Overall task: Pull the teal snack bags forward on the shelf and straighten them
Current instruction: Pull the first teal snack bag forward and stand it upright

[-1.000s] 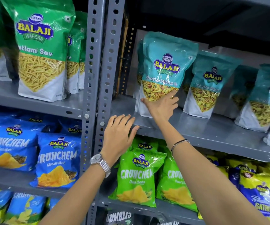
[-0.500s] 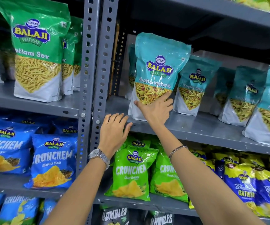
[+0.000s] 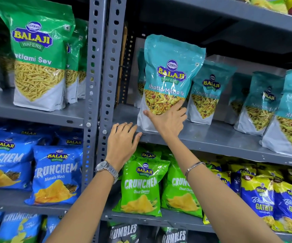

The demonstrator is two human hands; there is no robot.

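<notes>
Several teal Balaji Khatta Mitha bags stand on the grey metal shelf (image 3: pixel 211 139). The leftmost front teal bag (image 3: pixel 169 74) stands upright near the shelf's front edge. My right hand (image 3: pixel 168 120) lies flat against its lower front, fingers spread, thumb on the white base. Another teal bag (image 3: pixel 140 78) is half hidden behind it. Further right stand a second teal bag (image 3: pixel 206 92), a third (image 3: pixel 259 104) set back, and one (image 3: pixel 290 116) near the front at the frame's edge. My left hand (image 3: pixel 122 144) rests on the shelf's front lip, fingers apart, holding nothing.
A perforated grey upright post (image 3: pixel 113 67) stands just left of the teal bags. Green sev bags (image 3: pixel 38 64) fill the neighbouring shelf. Below are green Crunchem bags (image 3: pixel 141 186), blue Crunchem bags (image 3: pixel 55 174) and yellow-blue gathiya bags (image 3: pixel 264 202). A shelf (image 3: pixel 211 9) hangs overhead.
The front teal bag has come forward toward the shelf's edge under my right hand. My left hand stays at the shelf lip. The view has shifted slightly.
</notes>
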